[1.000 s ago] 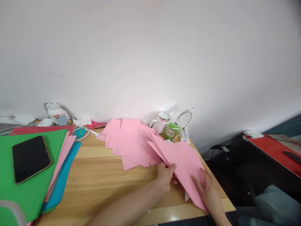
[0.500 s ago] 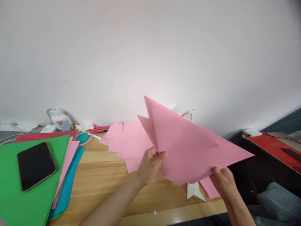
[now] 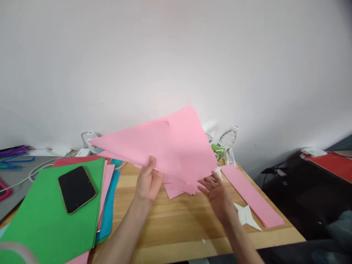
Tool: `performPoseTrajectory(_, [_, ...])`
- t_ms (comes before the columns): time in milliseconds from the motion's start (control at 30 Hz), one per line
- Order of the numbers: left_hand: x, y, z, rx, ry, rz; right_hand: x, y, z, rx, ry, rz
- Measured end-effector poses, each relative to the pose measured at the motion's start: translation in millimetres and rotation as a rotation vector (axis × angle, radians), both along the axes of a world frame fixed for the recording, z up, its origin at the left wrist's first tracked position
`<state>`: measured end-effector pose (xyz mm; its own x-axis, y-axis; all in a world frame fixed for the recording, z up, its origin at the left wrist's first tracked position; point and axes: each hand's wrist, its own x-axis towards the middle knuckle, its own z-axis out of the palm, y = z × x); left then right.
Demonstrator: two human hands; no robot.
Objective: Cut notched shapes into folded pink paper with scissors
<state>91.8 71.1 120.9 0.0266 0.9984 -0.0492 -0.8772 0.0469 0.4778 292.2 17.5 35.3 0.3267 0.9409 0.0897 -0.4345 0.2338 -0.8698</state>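
A large sheet of pink paper (image 3: 176,146), folded over at its left side into a long point, is held up above the table. My left hand (image 3: 150,179) pinches its lower edge, thumb on the front. At the sheet's lower right corner is my right hand (image 3: 217,194), its fingers spread and the palm partly turned up; whether a fingertip touches the paper I cannot tell. Behind and below the raised sheet, more pink paper pieces (image 3: 178,191) lie on the wood, mostly hidden. Beside my right wrist lies a white folded paper star (image 3: 246,216).
Long pink paper strips (image 3: 253,196) lie along the table's right side. A clear plastic bottle (image 3: 228,138) and a green packet (image 3: 217,151) stand by the wall. On the left, a phone (image 3: 77,189) rests on green sheets (image 3: 52,216), with blue paper (image 3: 110,205) beneath. Cables run behind.
The pink sheet has swung round, its long point now facing left instead of right, and sits lower. My right hand has let go and opened. My view has shifted, uncovering the strips.
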Motion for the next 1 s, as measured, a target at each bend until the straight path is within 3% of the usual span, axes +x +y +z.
performPoseTrajectory(100, [8.3,-5.4,-10.9,-0.052,-0.058,-0.031,-60.1,-2.5,-13.1,-0.003,0.042,0.017])
performPoseTrajectory(200, [15.3,-12.8,-21.0,0.008,-0.017,-0.089,-91.9,0.9,-3.1,-0.002,0.104,-0.068])
performPoseTrajectory(267, [9.6,-14.5,-25.1,0.031,0.056,-0.037,-90.3,6.2,5.6,-0.038,0.145,-0.173])
performPoseTrajectory(333, [-6.4,-12.0,-28.7,-0.01,0.145,0.119,-76.2,12.3,8.5,-0.066,0.157,-0.23])
performPoseTrajectory(467, [-52.6,-2.4,-42.0,-0.015,0.307,0.246,-41.2,24.6,0.0,-0.082,0.158,-0.3])
performPoseTrajectory(533, [-71.0,-1.5,-50.5,-0.043,0.449,0.132,-28.3,31.5,-4.2,-0.082,0.149,-0.327])
performPoseTrajectory(667, [-84.3,-8.8,-59.4,-0.03,0.74,-0.338,-13.6,46.6,-4.4,-0.076,0.116,-0.369])
performPoseTrajectory(733, [-83.8,-11.5,-58.6,-0.007,0.859,-0.392,-10.6,52.5,-2.2,-0.075,0.102,-0.368])
performPoseTrajectory(800, [-84.7,-10.4,-55.1,0.008,0.929,-0.286,-10.1,55.1,-0.6,-0.085,0.098,-0.335])
performPoseTrajectory(1000, [-98.8,10.5,-38.8,0.01,0.935,0.23,-34.1,44.2,-9.7,-0.167,0.183,-0.16])
